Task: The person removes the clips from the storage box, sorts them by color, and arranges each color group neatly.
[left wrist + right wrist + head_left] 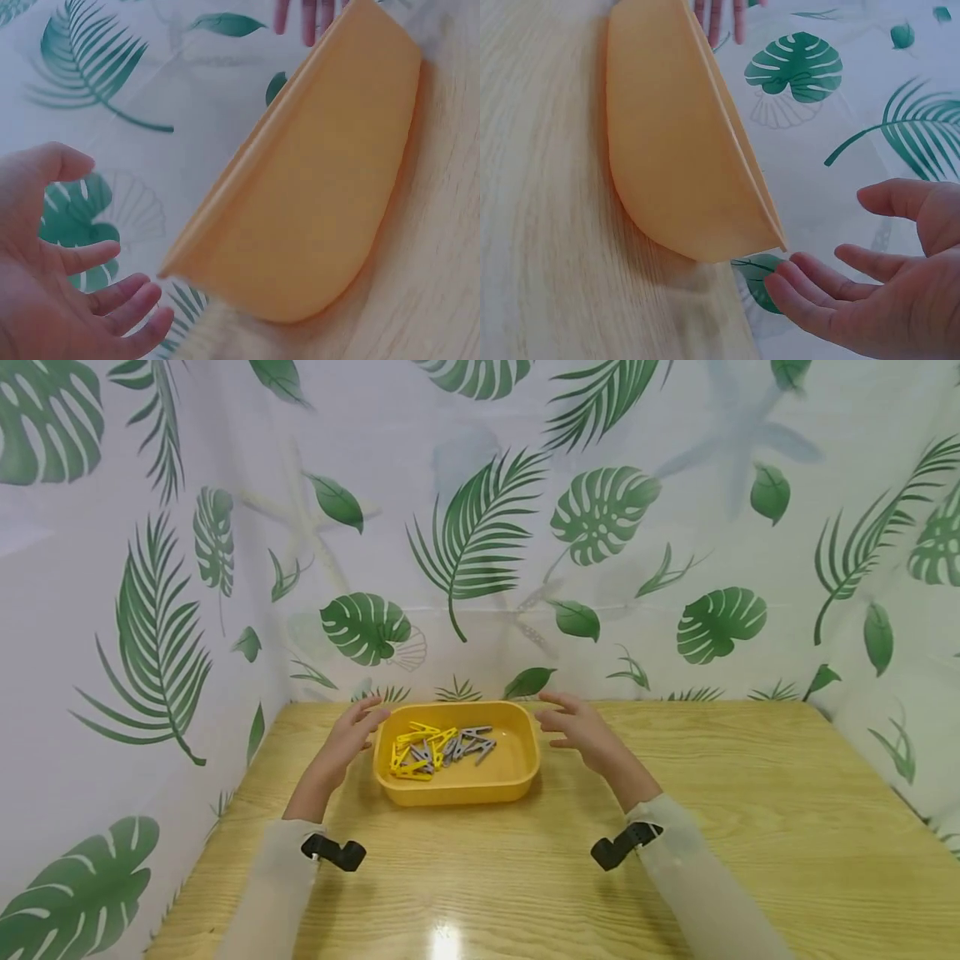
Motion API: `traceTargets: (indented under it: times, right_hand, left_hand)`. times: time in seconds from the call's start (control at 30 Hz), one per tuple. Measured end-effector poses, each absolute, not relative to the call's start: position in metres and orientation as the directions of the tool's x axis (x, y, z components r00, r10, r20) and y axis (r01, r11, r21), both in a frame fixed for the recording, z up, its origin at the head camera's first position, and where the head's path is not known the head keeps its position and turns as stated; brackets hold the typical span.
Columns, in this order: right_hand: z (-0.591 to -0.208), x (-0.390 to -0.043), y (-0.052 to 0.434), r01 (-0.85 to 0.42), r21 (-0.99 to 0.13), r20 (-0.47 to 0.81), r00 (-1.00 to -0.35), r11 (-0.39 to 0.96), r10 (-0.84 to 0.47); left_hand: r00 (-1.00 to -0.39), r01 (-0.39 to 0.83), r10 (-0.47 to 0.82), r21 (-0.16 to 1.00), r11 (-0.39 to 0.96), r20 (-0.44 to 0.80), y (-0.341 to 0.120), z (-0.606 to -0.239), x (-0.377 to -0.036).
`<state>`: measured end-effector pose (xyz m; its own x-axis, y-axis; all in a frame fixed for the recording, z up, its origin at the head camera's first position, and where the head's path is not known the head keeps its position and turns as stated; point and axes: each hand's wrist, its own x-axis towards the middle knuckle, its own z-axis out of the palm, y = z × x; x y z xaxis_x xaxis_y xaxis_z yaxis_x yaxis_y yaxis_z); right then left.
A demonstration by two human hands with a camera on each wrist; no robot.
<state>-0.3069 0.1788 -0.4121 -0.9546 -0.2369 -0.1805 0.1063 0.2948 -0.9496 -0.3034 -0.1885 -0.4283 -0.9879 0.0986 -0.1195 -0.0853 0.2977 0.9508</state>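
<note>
A yellow plastic basin (457,794) sits on the wooden table between the two hands. Inside it, yellow clothespins (411,770) and grey clothespins (468,744) lie in a loose pile toward the left and middle. At the basin's left end is my left hand (347,745), its fingers spread and relaxed; the left wrist view shows a gap between them and the rim. My right hand (588,735) is beside the right end, fingers loosely extended and holding nothing. In the right wrist view its fingertips come close to the basin's corner (769,232).
The wooden table (750,827) extends to the right and toward the front. A leaf-patterned cloth (480,543) hangs behind the table's back edge and along the left side. Each wrist wears a black strap with a small camera.
</note>
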Motion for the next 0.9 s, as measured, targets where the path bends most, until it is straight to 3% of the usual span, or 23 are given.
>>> traceTargets:
  times: [0.17,0.47,0.9]
  right_hand:
    - [-0.418,-0.317,0.182,0.219,-0.950,-0.273,-0.928,0.222,-0.253]
    - [-0.427,-0.327,0.186,0.297,-0.942,-0.334,-0.869,0.155,-0.366]
    - [-0.432,-0.327,0.214,0.265,-0.943,-0.321,-0.880,0.199,-0.350]
  left_hand:
    - [-0.964,-0.215,0.116,0.960,0.177,-0.238,-0.204,-0.440,-0.310]
    - [-0.926,-0.278,0.281,0.959,-0.057,-0.252,-0.218,-0.460,-0.318]
    - [-0.906,-0.284,0.362,0.949,-0.139,-0.218,-0.194,-0.472,-0.325]
